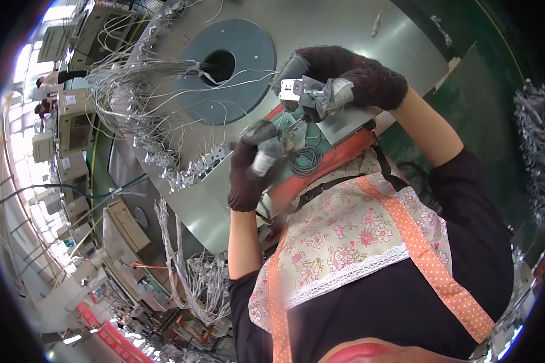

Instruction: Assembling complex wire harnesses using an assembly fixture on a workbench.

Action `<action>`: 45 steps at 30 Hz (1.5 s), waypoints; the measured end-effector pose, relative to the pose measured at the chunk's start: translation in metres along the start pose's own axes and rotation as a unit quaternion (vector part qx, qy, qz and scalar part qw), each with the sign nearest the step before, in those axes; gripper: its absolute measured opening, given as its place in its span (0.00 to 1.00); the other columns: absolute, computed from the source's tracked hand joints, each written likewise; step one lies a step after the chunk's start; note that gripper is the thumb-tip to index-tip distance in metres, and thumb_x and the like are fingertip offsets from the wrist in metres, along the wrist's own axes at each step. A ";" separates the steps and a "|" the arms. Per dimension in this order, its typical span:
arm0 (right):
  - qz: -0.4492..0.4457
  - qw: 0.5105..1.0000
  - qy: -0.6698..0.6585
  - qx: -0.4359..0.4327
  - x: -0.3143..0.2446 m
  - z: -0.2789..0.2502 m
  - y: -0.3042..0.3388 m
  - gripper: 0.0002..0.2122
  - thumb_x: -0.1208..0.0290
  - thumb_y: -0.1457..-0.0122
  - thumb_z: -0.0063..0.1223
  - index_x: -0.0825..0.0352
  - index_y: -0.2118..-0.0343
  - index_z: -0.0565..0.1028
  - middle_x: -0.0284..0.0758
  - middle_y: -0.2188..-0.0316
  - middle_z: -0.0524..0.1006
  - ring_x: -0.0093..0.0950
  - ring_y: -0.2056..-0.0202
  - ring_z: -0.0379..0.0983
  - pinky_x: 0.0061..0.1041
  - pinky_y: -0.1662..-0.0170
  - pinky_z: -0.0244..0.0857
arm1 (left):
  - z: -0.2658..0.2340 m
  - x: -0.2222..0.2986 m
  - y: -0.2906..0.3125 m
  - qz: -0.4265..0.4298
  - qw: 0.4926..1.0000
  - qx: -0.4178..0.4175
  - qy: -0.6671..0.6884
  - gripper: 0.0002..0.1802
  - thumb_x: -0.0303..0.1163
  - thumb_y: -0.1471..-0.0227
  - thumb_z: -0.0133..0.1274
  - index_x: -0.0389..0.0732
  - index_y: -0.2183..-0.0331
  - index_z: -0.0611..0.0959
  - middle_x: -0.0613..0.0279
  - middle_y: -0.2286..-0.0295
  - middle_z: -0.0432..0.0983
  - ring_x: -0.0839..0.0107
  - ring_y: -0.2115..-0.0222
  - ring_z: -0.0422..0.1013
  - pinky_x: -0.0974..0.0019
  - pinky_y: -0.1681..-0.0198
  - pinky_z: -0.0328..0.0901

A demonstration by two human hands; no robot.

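My right hand (360, 78), in a dark glove with taped fingertips, is closed around a small white metal housing (291, 89). Its slotted face points left, and a grey metal piece shows beside it between the fingers. Lower and to the left, my left hand (252, 166), gloved alike, has its taped fingers bent together. A thin metal rod (295, 124) shows near those fingertips; what they hold is blurred. Just right of the left hand, a coil of grey cable (306, 161) lies on a green surface at the table's near edge.
A round grey disc (248, 100) with a central hole sits on the metal table (339, 21). Bundled white wires (127, 91) run across it, ending in several small metal housings (194, 169). A pen-like tool (376, 25) lies at the far side. More wires (206, 290) hang lower left.
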State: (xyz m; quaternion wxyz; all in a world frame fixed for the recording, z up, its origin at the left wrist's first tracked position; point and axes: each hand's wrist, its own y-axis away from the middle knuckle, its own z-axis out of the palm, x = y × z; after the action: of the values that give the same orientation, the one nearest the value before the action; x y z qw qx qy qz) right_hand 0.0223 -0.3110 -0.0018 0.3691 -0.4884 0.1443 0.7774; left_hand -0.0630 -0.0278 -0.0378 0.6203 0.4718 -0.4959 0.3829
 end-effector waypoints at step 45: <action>-0.061 0.568 0.815 -0.097 0.093 0.067 -0.041 0.09 0.70 0.47 0.54 0.63 0.63 0.78 0.44 0.64 0.76 0.43 0.58 0.75 0.45 0.58 0.70 | -0.084 -0.002 -0.019 0.303 0.675 0.250 -0.624 0.24 0.37 0.45 0.58 0.41 0.47 0.81 0.49 0.49 0.77 0.48 0.45 0.70 0.47 0.36 0.59</action>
State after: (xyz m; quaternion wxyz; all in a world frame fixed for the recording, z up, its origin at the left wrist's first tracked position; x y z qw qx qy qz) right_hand -0.0152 -0.2032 -0.0443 0.0921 -0.9557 0.2773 0.0349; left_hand -0.0243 0.0481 -0.0486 -0.1246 0.5627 -0.7693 0.2759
